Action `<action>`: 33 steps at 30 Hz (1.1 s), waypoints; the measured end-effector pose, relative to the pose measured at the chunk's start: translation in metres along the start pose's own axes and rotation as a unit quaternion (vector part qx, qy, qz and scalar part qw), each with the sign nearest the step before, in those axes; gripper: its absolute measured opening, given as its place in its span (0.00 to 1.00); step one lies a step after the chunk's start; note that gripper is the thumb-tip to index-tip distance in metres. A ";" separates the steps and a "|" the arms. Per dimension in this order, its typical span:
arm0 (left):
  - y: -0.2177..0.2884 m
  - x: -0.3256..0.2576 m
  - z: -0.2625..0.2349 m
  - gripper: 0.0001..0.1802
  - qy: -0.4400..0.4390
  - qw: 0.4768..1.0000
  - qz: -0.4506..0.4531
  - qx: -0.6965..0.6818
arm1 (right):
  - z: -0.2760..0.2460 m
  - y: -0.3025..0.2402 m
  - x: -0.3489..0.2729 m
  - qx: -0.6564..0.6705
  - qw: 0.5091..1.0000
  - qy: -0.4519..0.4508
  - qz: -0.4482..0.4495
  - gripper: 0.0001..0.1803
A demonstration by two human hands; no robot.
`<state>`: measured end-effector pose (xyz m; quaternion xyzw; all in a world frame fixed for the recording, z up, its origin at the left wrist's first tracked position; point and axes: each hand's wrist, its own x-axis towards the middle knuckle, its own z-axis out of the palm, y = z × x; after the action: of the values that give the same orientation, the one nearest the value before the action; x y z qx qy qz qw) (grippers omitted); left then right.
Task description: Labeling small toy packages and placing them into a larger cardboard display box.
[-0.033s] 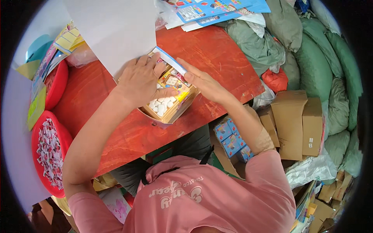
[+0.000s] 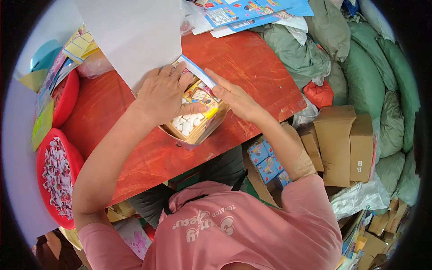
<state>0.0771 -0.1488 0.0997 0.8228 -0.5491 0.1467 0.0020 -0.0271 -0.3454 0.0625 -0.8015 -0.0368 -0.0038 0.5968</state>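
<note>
An open cardboard box [image 2: 198,139] sits on the red table, its large white lid [image 2: 135,36] raised on the far side. Inside it I see many small white pieces [image 2: 185,123] and a yellow printed packet [image 2: 209,100] within a light-brown inner edge. Over the box's left part lies my left hand [image 2: 163,94], fingers spread and thumb stretched across the packet. My right hand [image 2: 237,99] is at the box's right side, thumb and fingers closed on a blue-edged flap [image 2: 198,72]. What lies beneath my left palm is hidden.
Red basins [image 2: 77,155] stand at the left, one full of small wrapped packets [image 2: 58,177]. Flat blue printed sheets [image 2: 247,13] lie at the table's far edge. On the right are green sacks [image 2: 364,67], brown cartons [image 2: 335,144] and a carton of small blue boxes [image 2: 268,164].
</note>
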 end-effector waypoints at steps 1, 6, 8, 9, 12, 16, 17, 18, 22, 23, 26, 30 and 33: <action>-0.001 0.001 0.000 0.47 -0.003 1.000 0.007 -0.005 | 0.000 -0.002 -0.001 -0.002 1.000 -0.001 -0.001 0.31; 0.000 0.001 -0.005 0.48 -0.013 1.000 0.003 -0.026 | 0.002 -0.003 -0.002 0.007 1.000 -0.006 0.004 0.31; -0.001 0.002 -0.008 0.48 -0.037 0.999 0.010 -0.010 | -0.006 -0.001 0.000 0.054 0.998 -0.038 0.022 0.31; -0.002 0.002 -0.008 0.48 -0.043 0.999 0.013 -0.005 | -0.010 0.001 0.004 0.100 0.992 -0.069 0.039 0.31; -0.002 0.004 -0.010 0.49 -0.063 0.998 0.011 -0.005 | -0.023 -0.009 0.026 0.008 0.996 -0.071 0.056 0.31; 0.002 0.009 -0.012 0.48 -0.092 0.996 -0.008 0.001 | -0.015 -0.014 0.046 -0.098 0.993 -0.048 0.048 0.31; 0.001 0.008 -0.011 0.48 -0.094 0.996 -0.008 0.000 | -0.014 -0.009 0.044 -0.097 0.993 -0.049 0.049 0.31; 0.000 0.008 -0.011 0.48 -0.086 0.996 -0.007 0.000 | -0.014 -0.004 0.042 -0.084 0.994 -0.054 0.035 0.31; -0.003 0.003 -0.010 0.48 -0.094 0.995 -0.028 -0.011 | -0.018 -0.013 0.006 -0.070 0.995 -0.053 0.036 0.34; -0.001 0.004 -0.012 0.48 -0.093 0.995 -0.026 -0.012 | -0.019 -0.012 -0.001 -0.071 0.995 -0.051 0.037 0.34; 0.003 0.007 -0.015 0.48 -0.101 0.994 -0.032 -0.005 | -0.014 -0.002 -0.012 0.026 0.999 -0.036 0.024 0.34; 0.006 0.009 -0.015 0.48 -0.103 0.994 -0.034 -0.016 | -0.009 0.000 -0.011 0.053 0.998 0.015 0.023 0.29; 0.003 0.005 -0.004 0.49 -0.017 0.999 0.007 0.035 | -0.008 0.004 -0.008 -0.016 0.999 0.037 0.005 0.27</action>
<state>0.0751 -0.1545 0.1039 0.8211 -0.5489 0.1518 -0.0374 -0.0347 -0.3547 0.0606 -0.8104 -0.0105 -0.0308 0.5850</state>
